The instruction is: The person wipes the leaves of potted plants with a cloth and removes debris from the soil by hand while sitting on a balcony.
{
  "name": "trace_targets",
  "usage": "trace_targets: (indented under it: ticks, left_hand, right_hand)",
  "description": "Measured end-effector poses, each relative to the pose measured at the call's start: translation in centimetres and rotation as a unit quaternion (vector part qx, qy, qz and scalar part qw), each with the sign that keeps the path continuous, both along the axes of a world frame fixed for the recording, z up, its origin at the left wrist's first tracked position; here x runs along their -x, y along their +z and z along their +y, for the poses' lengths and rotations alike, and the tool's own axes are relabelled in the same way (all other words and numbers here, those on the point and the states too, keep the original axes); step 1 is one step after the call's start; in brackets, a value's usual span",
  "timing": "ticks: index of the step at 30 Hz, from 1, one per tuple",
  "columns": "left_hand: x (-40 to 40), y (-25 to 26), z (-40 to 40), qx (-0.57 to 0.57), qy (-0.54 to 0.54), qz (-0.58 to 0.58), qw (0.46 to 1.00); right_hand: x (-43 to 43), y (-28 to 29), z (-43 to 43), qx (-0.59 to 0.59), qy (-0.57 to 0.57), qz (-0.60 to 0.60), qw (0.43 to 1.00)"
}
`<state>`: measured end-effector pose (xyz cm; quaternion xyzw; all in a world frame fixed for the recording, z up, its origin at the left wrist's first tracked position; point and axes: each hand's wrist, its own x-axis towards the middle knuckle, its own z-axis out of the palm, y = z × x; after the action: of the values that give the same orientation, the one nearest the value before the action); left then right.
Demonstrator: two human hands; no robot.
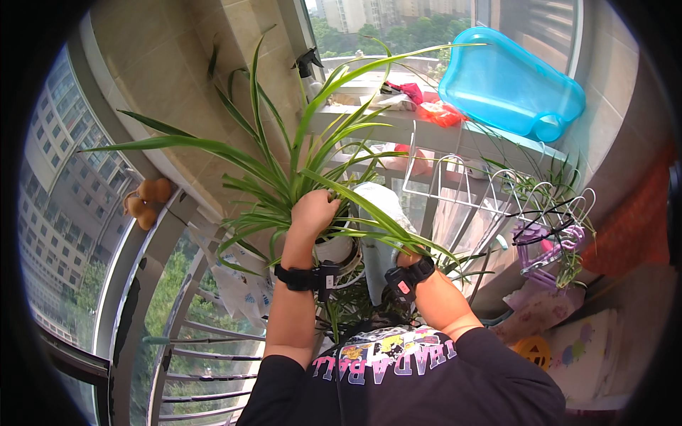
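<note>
A large spider plant with long, arching green leaves grows in a white pot in front of me. My left hand is at the base of the leaves, above the pot, with its fingers curled. Whether it grips a leaf is hidden. A pale blue cloth hangs beside the pot on the right, held in my right hand. Cloth and leaves cover most of that hand's fingers. One long leaf slants down across the cloth towards my right wrist.
Behind the plant, a spray bottle and a translucent blue plastic tub stand by the window ledge. To the right hangs a white wire rack with purple hangers. Gourds sit on the left rail, above metal bars.
</note>
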<state>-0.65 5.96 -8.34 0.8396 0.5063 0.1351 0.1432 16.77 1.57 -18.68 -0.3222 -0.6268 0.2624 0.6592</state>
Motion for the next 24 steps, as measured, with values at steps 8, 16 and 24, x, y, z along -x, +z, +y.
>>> trace_targets:
  ticks: [8,16,24]
  left_hand:
    - [1.1,-1.1,0.6,-0.013,0.006,-0.095,0.995]
    - [0.9,-1.0,-0.2,-0.022,0.003,-0.1,0.995]
    - [1.2,-1.0,-0.9,-0.046,0.007,-0.112,0.993]
  right_hand:
    - [1.8,4.6,-1.8,-0.024,-0.009,-0.065,0.998]
    - [3.0,3.7,0.1,-0.024,-0.208,-0.309,0.928]
    - [3.5,4.2,-0.1,-0.008,-0.276,-0.368,0.888]
